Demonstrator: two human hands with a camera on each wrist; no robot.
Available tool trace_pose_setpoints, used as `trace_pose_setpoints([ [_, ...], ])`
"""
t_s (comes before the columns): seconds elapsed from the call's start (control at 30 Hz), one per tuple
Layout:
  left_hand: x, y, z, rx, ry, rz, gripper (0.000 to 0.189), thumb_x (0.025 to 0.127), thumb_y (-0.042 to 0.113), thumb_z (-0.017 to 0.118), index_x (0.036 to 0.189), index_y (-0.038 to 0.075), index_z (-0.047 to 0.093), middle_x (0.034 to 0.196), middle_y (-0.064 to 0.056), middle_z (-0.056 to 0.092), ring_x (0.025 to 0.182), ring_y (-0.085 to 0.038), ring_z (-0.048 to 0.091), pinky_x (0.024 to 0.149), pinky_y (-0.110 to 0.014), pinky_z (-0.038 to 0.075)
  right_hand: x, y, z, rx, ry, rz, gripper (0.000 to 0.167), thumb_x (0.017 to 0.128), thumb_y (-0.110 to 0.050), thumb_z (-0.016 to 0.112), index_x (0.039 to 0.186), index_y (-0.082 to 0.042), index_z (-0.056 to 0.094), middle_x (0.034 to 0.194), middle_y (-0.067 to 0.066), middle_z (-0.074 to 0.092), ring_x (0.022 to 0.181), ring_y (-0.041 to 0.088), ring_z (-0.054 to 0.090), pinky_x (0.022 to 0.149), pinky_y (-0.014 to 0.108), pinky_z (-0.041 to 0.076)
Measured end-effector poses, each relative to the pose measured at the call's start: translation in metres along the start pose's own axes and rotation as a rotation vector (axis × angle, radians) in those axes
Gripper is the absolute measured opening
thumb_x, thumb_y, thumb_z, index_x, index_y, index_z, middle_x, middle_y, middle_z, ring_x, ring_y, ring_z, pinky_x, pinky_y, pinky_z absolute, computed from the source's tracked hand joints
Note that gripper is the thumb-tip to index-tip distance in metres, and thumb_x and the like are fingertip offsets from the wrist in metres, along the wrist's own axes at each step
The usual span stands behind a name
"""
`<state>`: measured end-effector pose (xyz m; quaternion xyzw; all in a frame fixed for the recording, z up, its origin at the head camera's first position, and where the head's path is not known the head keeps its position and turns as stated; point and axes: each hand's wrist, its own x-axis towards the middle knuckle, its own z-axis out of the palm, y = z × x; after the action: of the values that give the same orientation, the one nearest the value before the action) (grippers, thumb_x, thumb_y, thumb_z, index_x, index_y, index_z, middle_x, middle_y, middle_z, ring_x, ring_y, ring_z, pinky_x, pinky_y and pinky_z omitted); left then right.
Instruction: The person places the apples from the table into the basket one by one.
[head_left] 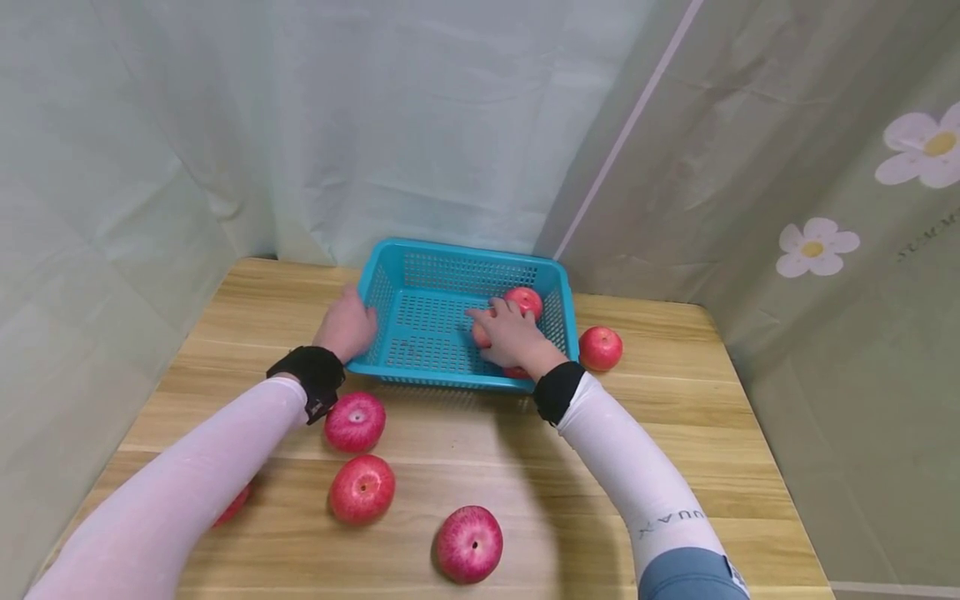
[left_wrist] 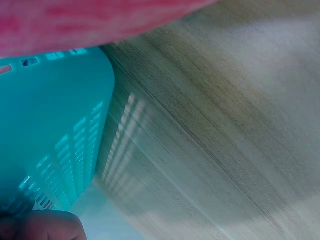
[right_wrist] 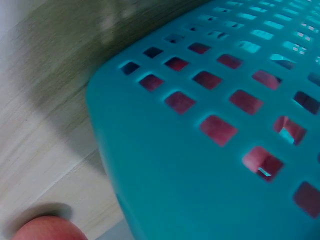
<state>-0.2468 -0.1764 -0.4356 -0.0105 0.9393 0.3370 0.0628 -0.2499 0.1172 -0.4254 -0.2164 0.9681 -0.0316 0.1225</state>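
Observation:
A blue slotted plastic basket (head_left: 420,379) stands at the back of the table in the head view. My left hand (head_left: 349,323) grips its left rim; a fingertip of it (left_wrist: 50,227) shows beside the basket wall in the left wrist view. Inside the right end, my right hand (head_left: 516,336) holds an apple (head_left: 480,335), partly hidden under the fingers. Behind that hand lies another apple (head_left: 525,298), and a third (head_left: 514,372) peeks out below the wrist. Red patches of apple (right_wrist: 218,129) show through the basket's holes in the right wrist view.
One apple (head_left: 600,348) sits just right of the basket. Toward the front of the wooden table (head_left: 697,450) lie more apples: two near the left wrist (head_left: 356,422) (head_left: 362,489), one at front centre (head_left: 468,544), and one half hidden by the left forearm (head_left: 234,506). Curtains hang behind.

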Motion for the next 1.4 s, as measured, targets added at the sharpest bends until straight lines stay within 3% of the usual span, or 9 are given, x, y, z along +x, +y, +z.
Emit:
trace_pose_setpoints([
  [0.33,-0.001,0.001,0.000,-0.003,0.009,0.010,0.056,0.112,0.018,0.041,0.149,-0.021,0.026,0.123,-0.043,0.056,0.103,-0.049,0.063,0.084,-0.058,0.054,-0.011,0.000,-0.013,0.021,0.016,-0.029,0.080,0.101,-0.033,0.076,0.169,-0.026,0.035,0.169,0.020,0.029,0.155,0.042,0.025,0.119,0.068,0.030],
  [0.63,0.000,0.002,-0.002,0.006,0.018,0.009,0.054,0.111,0.018,0.040,0.146,-0.021,0.027,0.117,-0.042,0.057,0.100,-0.049,0.064,0.082,-0.058,0.054,-0.027,0.015,-0.018,0.160,0.057,-0.021,0.083,0.099,-0.035,0.078,0.169,-0.026,0.035,0.169,0.018,0.031,0.156,0.038,0.024,0.117,0.072,0.030],
  [0.93,0.002,0.000,-0.001,-0.002,0.009,0.011,0.057,0.112,0.018,0.040,0.149,-0.021,0.024,0.122,-0.044,0.056,0.103,-0.049,0.063,0.083,-0.058,0.054,-0.057,0.043,-0.022,0.359,0.183,-0.083,0.071,0.099,-0.024,0.076,0.162,-0.011,0.046,0.166,0.020,0.038,0.151,0.041,0.035,0.117,0.061,0.039],
  [1.2,0.003,0.000,-0.001,0.004,0.009,0.022,0.056,0.112,0.018,0.040,0.148,-0.023,0.024,0.122,-0.046,0.056,0.104,-0.052,0.063,0.085,-0.060,0.054,-0.076,0.067,-0.018,0.428,0.287,-0.094,0.059,0.104,-0.019,0.069,0.160,-0.014,0.051,0.160,0.017,0.047,0.147,0.039,0.045,0.115,0.058,0.042],
  [1.4,-0.001,0.003,-0.003,-0.006,-0.001,0.017,0.057,0.113,0.019,0.040,0.150,-0.021,0.023,0.119,-0.042,0.056,0.098,-0.047,0.063,0.079,-0.056,0.054,-0.086,0.079,-0.013,0.475,0.421,-0.095,0.049,0.103,-0.012,0.071,0.151,-0.010,0.061,0.152,0.013,0.059,0.139,0.036,0.055,0.107,0.056,0.051],
])
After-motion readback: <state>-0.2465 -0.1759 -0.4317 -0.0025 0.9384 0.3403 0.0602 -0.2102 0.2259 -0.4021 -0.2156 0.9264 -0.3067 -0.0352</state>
